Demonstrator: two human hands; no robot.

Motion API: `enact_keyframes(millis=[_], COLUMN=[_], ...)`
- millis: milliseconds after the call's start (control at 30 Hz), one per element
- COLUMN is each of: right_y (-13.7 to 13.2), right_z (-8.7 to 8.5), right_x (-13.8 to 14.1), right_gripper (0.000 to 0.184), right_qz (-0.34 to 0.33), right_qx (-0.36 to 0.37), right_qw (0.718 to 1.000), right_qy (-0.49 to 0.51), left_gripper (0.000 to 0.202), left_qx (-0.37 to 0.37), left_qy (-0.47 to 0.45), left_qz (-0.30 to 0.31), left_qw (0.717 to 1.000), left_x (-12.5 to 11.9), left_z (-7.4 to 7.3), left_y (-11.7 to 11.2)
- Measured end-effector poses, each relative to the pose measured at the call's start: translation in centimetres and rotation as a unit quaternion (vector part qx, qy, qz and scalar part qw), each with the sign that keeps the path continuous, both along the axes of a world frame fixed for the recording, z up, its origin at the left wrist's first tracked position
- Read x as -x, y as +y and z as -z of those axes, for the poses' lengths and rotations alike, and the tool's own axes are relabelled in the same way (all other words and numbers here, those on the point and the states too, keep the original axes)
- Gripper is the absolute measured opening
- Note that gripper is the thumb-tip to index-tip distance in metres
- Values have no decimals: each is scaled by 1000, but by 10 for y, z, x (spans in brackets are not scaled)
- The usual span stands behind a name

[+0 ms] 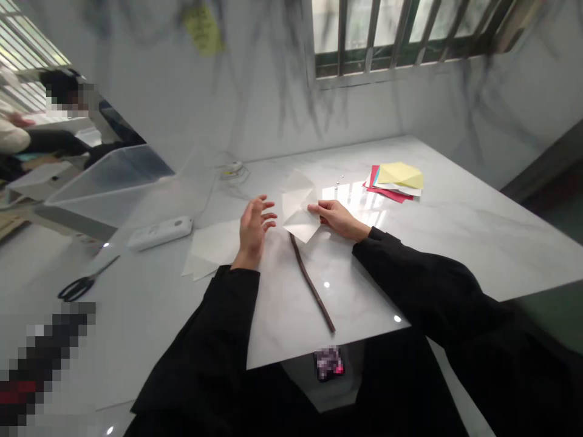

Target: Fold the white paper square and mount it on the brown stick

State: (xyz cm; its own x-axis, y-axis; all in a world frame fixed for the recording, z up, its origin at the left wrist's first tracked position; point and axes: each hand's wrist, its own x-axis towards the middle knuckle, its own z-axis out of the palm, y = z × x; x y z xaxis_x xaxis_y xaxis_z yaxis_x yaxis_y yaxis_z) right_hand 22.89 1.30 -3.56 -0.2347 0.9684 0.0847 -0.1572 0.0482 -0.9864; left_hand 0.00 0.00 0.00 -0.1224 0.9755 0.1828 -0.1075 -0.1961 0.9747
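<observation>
A cream paper pinwheel-like shape (300,221), with folded points, is pinched between the thumb and fingers of my right hand (336,217). Just left of the paper, my left hand (255,227) is held with its fingers spread, apart from it and with nothing in them. A thin dark brown stick (311,282) lies on the white marbled table (455,224), its upper end hidden under the folded paper. Flat pale paper sheets (214,246) lie behind and left of my left wrist.
On the right lies a stack of coloured papers (401,176). Black scissors (82,286), a white power strip (161,232) and a clear plastic bin (113,182) are at the left. A small white coil of cable (234,169) sits by the wall. Another person (40,136) sits far left.
</observation>
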Motion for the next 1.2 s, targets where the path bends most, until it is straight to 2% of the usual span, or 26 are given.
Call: enact_keyframes(millis=[100, 167, 300, 500, 700, 1200], right_y=[-4, -8, -12, -12, -10, -11], right_z=[-2, -3, -6, -5, -1, -4], right_x=[1, 2, 2, 1, 2, 2], right_gripper=[59, 56, 57, 55, 55, 44], right_qz=[-5, -16, -39, -51, -46, -28], right_qx=[-6, -13, -20, -9, 2, -6], right_qw=[1000, 1000, 999, 999, 999, 999], right_qy=[-5, -11, -24, -16, 12, -39], left_gripper=[65, 61, 53, 54, 53, 49], left_qx=[62, 68, 52, 51, 51, 55], left_qy=[-19, -16, -7, 29, 37, 76], left_qz=[108, 138, 133, 122, 125, 145], left_qw=[992, 988, 990, 991, 990, 985], left_x=[-5, -10, -16, -16, -16, -16], left_z=[1, 3, 14, 26, 28, 27], left_y=[-9, -14, -13, -8, -8, -10])
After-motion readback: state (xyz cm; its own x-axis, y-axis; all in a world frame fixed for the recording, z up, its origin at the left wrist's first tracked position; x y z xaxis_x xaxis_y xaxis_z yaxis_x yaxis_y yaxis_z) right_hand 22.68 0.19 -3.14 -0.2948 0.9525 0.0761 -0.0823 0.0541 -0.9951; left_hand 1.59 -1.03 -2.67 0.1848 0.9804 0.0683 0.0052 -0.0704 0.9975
